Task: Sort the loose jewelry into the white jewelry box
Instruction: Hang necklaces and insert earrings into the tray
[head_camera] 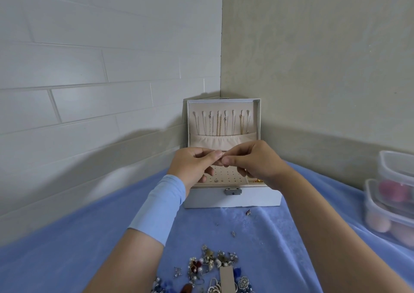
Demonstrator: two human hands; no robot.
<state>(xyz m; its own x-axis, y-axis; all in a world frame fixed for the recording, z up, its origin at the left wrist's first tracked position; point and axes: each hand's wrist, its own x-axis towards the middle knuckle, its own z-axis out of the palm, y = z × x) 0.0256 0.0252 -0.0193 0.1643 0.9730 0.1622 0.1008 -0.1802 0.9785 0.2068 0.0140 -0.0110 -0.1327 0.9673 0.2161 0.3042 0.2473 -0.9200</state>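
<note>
1. the white jewelry box (233, 197) sits on the blue cloth (67, 259) in the corner of the walls. its lid (257, 118) stands open and upright.
2. thin necklaces (220, 122) hang in a row inside the lid, above a soft pocket.
3. the left hand (192, 165) and the right hand (253, 160) are together in the air just above the open box, with their fingertips touching.
4. the fingers of both hands are curled and pinched close. i cannot tell if a tiny thing is between them.
5. under the hands is a tray with little holes (226, 174), and a few small studs sit in it. a gold piece (258, 181) lies in the slot to its right.
6. the loose jewelry (208, 268) lies in a pile on the cloth near the person, well apart from the box. a few little pieces lie alone between the pile and the box.
7. a light blue sleeve (156, 207) covers the left wrist.
8. clear plastic tubs (389, 192) are stacked at the right edge, with pink round things inside.
</note>
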